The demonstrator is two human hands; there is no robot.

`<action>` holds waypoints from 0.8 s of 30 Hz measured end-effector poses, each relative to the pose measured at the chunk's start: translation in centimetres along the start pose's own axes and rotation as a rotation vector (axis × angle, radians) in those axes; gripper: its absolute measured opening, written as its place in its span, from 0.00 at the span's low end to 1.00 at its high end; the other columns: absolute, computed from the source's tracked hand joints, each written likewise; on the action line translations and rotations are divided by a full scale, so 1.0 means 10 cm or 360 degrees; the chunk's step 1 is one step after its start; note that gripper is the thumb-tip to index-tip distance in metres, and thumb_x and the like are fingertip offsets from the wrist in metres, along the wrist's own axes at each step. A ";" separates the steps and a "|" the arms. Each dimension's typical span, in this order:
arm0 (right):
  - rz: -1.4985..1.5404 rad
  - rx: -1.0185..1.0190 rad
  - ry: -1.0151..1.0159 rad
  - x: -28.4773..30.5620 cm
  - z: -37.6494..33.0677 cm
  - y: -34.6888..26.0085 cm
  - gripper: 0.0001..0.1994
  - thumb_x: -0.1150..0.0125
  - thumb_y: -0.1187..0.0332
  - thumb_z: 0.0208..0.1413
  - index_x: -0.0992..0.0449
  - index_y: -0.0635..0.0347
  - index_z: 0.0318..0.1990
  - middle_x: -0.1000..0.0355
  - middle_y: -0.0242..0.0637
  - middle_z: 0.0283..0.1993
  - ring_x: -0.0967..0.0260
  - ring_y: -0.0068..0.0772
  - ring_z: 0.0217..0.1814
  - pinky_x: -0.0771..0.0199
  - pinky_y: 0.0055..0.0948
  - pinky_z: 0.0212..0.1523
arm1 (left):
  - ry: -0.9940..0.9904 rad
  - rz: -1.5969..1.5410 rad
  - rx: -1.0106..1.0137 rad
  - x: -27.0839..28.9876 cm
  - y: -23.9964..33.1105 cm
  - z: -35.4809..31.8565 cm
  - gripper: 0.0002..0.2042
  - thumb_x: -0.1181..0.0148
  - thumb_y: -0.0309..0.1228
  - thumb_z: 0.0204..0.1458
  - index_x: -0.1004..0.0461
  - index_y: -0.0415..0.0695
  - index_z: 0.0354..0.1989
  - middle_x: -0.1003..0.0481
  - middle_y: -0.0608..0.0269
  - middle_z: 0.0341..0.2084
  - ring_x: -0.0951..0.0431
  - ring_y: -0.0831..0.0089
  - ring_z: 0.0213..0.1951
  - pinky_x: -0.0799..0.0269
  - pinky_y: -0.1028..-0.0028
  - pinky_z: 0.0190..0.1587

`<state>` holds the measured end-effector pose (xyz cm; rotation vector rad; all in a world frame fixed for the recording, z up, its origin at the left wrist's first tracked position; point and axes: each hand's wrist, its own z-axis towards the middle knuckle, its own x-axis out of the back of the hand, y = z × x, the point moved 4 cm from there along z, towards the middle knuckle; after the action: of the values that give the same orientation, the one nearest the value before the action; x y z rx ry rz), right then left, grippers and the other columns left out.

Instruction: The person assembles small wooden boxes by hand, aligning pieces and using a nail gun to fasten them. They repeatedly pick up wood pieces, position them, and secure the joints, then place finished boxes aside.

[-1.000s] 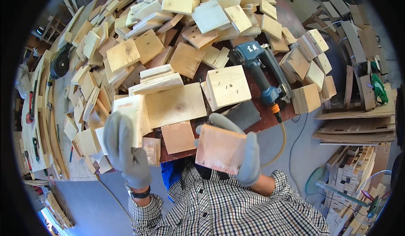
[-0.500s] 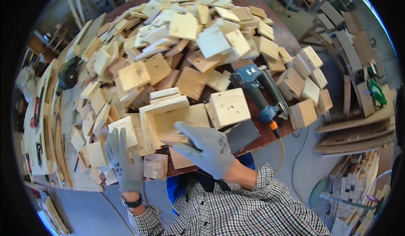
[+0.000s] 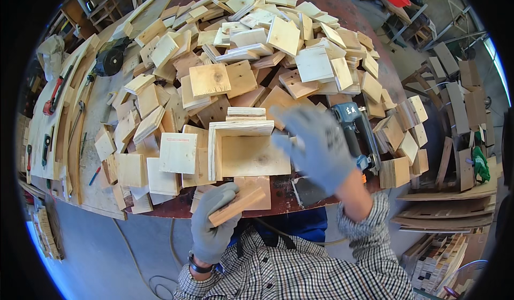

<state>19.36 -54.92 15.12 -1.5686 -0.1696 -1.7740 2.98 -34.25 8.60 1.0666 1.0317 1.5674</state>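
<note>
My left hand (image 3: 213, 227), in a grey glove, is closed around a small narrow wooden block (image 3: 236, 205) at the table's front edge. Just beyond it lies an open wooden corner piece (image 3: 256, 155), with a flat base and plywood walls along its left and far sides. My right hand (image 3: 321, 150), gloved too and blurred by motion, hovers to the right of that piece with its fingers stretched apart. I see nothing in them. It partly covers a blue and black nail gun (image 3: 350, 120) and whatever lies beneath the palm.
A large heap of square wooden blocks (image 3: 257, 37) covers the reddish table. Stacked blocks (image 3: 395, 172) stand right of the nail gun. A dark flat plate (image 3: 310, 191) lies at the front edge. Red-handled pliers (image 3: 51, 104) and other tools lie on boards at the left.
The small wooden block has passed from my right hand to my left. My right hand has moved up and right, away from the corner piece. The whole view has shifted slightly.
</note>
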 end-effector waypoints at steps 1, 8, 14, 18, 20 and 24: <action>-0.0307 0.0025 -0.0001 0.02 0.17 0.19 0.21 0.37 0.57 0.66 0.23 0.55 0.62 0.22 0.44 0.51 0.24 0.48 0.54 0.27 0.46 0.57 | 0.0013 -0.0048 0.0002 -0.01 -0.02 -0.03 0.20 0.33 0.20 0.59 0.25 0.35 0.61 0.21 0.46 0.57 0.19 0.58 0.57 0.24 0.63 0.61; -0.1263 0.0613 -0.0926 -0.47 0.94 0.55 0.44 0.26 0.49 0.53 0.39 0.48 0.76 0.36 0.33 0.75 0.49 0.41 0.82 0.58 0.49 0.83 | 0.0016 0.0025 0.0124 -0.06 -0.13 -0.25 0.22 0.31 0.17 0.50 0.20 0.35 0.56 0.19 0.47 0.53 0.18 0.55 0.55 0.25 0.62 0.61; -0.1462 0.0630 -0.0895 -0.50 0.99 0.69 0.32 0.27 0.50 0.53 0.26 0.45 0.65 0.29 0.33 0.61 0.37 0.42 0.70 0.52 0.47 0.78 | 0.0009 -0.0142 0.0339 -0.03 -0.15 -0.35 0.21 0.36 0.16 0.54 0.23 0.34 0.59 0.21 0.53 0.55 0.19 0.67 0.51 0.24 0.69 0.57; -0.1050 0.0491 -0.0828 -0.19 1.03 0.76 0.20 0.31 0.50 0.56 0.20 0.39 0.56 0.29 0.35 0.57 0.37 0.42 0.66 0.50 0.47 0.76 | 0.0107 -0.0370 0.0470 -0.03 -0.10 -0.30 0.25 0.37 0.17 0.57 0.29 0.34 0.66 0.23 0.55 0.55 0.22 0.75 0.45 0.23 0.74 0.50; -0.0701 0.0553 -0.0437 0.03 0.92 0.78 0.18 0.29 0.58 0.56 0.20 0.46 0.54 0.25 0.36 0.54 0.30 0.46 0.61 0.37 0.48 0.69 | 0.0243 -0.0504 0.0489 -0.06 -0.07 -0.26 0.26 0.39 0.17 0.60 0.32 0.35 0.68 0.23 0.54 0.54 0.23 0.76 0.44 0.23 0.74 0.49; 0.0000 0.0286 0.0076 0.52 0.48 0.35 0.20 0.28 0.65 0.57 0.21 0.55 0.56 0.21 0.42 0.49 0.21 0.48 0.47 0.22 0.39 0.51 | 0.0140 -0.0492 0.0487 -0.12 -0.05 -0.10 0.30 0.43 0.21 0.63 0.40 0.36 0.75 0.23 0.51 0.54 0.21 0.72 0.44 0.23 0.73 0.45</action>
<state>25.47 -57.08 19.64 -1.3977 -0.2976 -1.7434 2.31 -35.44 7.68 0.9884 1.4571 1.2408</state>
